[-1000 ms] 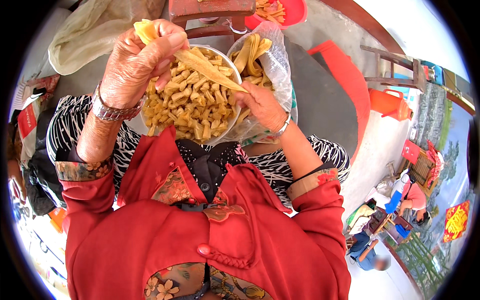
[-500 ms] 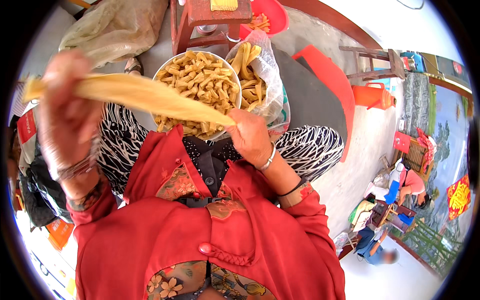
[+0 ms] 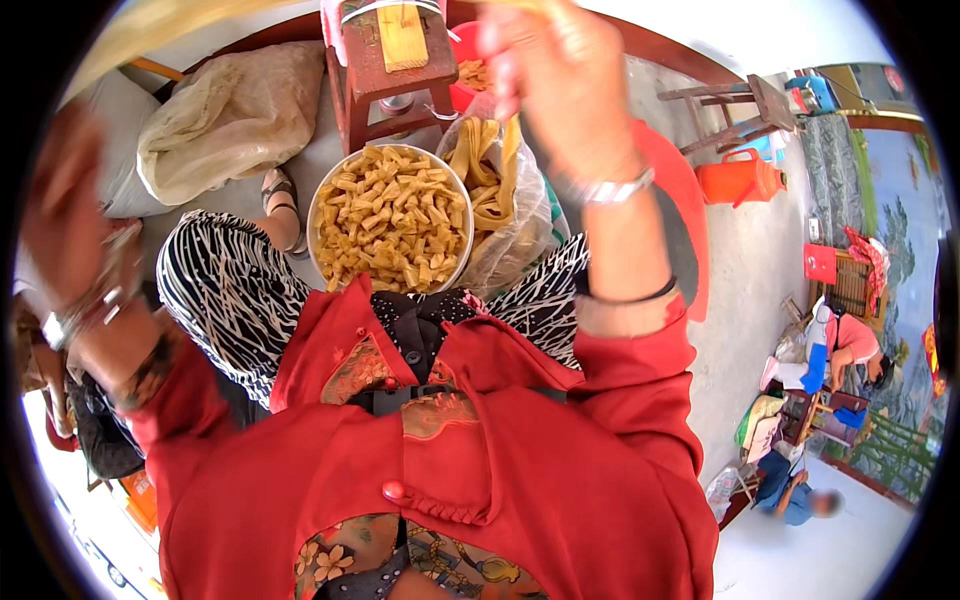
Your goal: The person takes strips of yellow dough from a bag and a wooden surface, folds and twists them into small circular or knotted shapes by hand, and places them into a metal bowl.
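A long yellow strip, looking like tofu skin [image 3: 150,28], stretches across the top left and partly out of the picture. My right hand [image 3: 570,85] is raised at the top, closed on one end of it. At the far left my left hand [image 3: 65,205] is blurred, its fingers closed near the strip's other end. Below and between the hands stands a round white-rimmed basin of knotted yellow tofu skin pieces [image 3: 390,220]. More flat yellow strips [image 3: 490,190] lie in a clear plastic bag [image 3: 530,215] beside the basin.
A red-brown wooden stool [image 3: 400,82] with a yellow wood block [image 3: 402,38] stands beyond the basin. Behind it is a red tub [image 3: 465,45]. A large translucent sack [image 3: 230,120] lies to the left. An orange jug [image 3: 740,180] and two people [image 3: 855,340] are at the right.
Both hands have risen and the strip with them; my right hand went up and right from beside the basin, my left further left. The basin now shows unobstructed.
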A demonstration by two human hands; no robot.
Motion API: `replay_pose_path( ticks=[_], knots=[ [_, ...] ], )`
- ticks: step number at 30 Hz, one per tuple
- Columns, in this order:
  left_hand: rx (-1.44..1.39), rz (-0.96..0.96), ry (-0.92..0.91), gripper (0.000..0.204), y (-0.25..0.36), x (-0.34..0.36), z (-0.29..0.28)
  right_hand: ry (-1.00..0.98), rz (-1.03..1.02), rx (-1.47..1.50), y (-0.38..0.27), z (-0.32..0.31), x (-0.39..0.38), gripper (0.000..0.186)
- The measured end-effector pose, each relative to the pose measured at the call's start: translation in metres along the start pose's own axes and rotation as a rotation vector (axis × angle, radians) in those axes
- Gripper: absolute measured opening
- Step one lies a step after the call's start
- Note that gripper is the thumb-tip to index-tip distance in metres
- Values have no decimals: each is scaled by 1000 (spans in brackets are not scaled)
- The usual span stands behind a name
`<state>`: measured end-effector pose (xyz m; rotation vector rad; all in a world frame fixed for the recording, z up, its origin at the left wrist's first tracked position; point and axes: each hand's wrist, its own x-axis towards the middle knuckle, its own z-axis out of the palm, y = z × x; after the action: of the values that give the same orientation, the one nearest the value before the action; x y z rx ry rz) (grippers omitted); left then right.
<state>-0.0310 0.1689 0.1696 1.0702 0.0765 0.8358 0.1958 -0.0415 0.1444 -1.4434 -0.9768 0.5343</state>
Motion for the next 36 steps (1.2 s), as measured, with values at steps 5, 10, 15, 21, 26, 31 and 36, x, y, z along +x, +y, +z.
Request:
replay_pose_path(
  ticks=[5,10,15,21,26,31,36],
  knots=[
    [243,-295,51,22,-68,-2,45,-214,261,-20,37,-45,10,42],
    [114,-467,52,13,-89,5,51,-372,387,-75,67,-39,-8,51],
    [108,-633,2,11,-113,7,58,-532,445,140,74,-3,-5,33],
    [162,-491,79,9,-115,50,40,-309,130,-135,66,-9,43,42],
    [177,-389,58,10,-126,96,30,-249,8,-187,59,-20,95,41],
    [210,-413,100,10,-144,115,20,-205,34,-318,78,-19,121,37],
    [716,-237,195,11,-191,129,-7,-157,62,-425,123,-13,135,32]
  ],
)
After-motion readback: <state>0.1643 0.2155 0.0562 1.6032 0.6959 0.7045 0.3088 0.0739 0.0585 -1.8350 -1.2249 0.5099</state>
